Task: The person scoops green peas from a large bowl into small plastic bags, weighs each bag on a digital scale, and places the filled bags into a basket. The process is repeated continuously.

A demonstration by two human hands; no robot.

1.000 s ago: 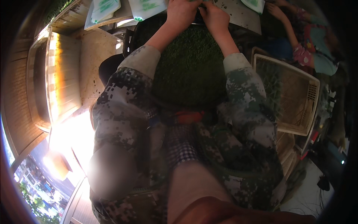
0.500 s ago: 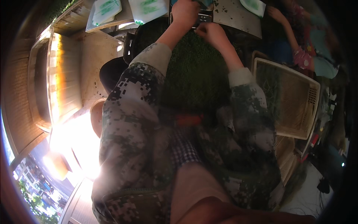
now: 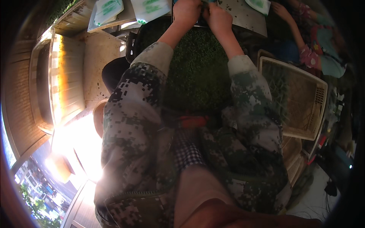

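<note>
At the top edge, my left hand (image 3: 187, 13) and my right hand (image 3: 219, 19) are close together with their fingers curled inward. Whatever they pinch is cut off by the frame and covered by the fingers, so I cannot make it out. Beneath them is the edge of a dark device (image 3: 200, 23) on a metal-topped table (image 3: 249, 23). Between my forearms lies a broad heap of small green pieces (image 3: 199, 70), its kind too fine to tell. White packages with green print lie on the table, such as the one (image 3: 151, 10) left of my left hand.
Another white package (image 3: 259, 5) sits at the table's right end. A pale plastic crate (image 3: 321, 102) stands at my right, with a further crate (image 3: 292, 152) below it. A person in a flowered sleeve (image 3: 310, 57) is at the upper right, one hand (image 3: 280, 11) near the table.
My right hand has moved up and slightly left, nearer my left hand. The display on the dark device, visible before, is now covered. The other person's arm has shifted slightly.
</note>
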